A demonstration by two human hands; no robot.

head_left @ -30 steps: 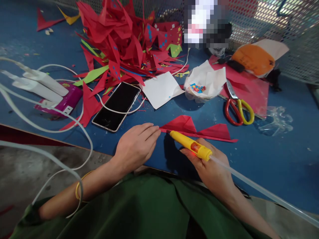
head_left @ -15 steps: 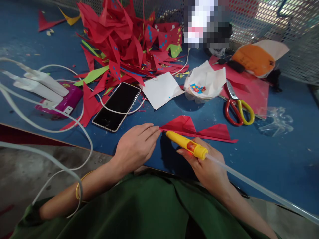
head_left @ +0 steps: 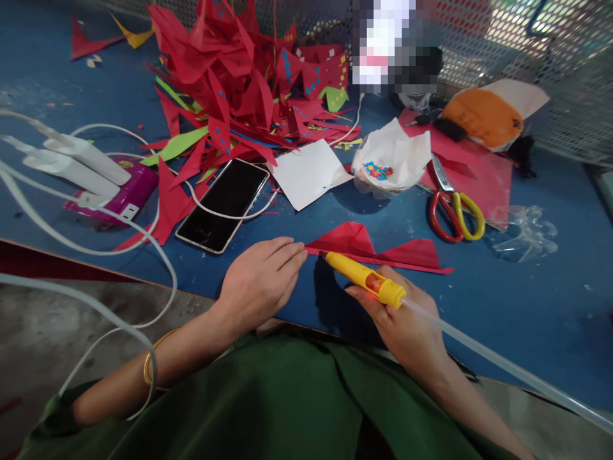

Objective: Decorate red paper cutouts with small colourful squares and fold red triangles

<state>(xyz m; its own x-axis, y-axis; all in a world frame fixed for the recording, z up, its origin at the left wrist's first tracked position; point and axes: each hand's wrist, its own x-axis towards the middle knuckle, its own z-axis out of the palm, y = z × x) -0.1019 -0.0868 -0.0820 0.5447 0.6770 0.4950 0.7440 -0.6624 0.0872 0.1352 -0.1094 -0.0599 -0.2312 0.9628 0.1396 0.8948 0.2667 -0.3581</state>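
Observation:
A folded red paper strip [head_left: 412, 254] with pointed peaks lies on the blue table. My left hand [head_left: 263, 275] rests flat beside it, fingers stretched and their tips on the strip's left end. In my right hand [head_left: 412, 319] is a yellow pen-shaped hot glue gun [head_left: 361, 276], gripped between thumb and fingers. Its dark nozzle [head_left: 324, 254] points left, at the strip's lower edge just right of my left fingertips. A long translucent glue stick [head_left: 502, 361] runs out of its back toward the lower right. A red glow shows near my thumb.
Behind my hands are a phone [head_left: 224, 204] with a white cable, a white card [head_left: 310, 174] and a paper-lined bowl [head_left: 397, 153] of coloured bits. Scissors [head_left: 453, 211] lie right. A red paper pile [head_left: 230, 76] fills the back. Chargers [head_left: 71, 169] stand left.
My right hand has slid the glue gun slightly right along the strip's lower edge, so its nozzle is farther from my left fingertips. My left hand stays in place.

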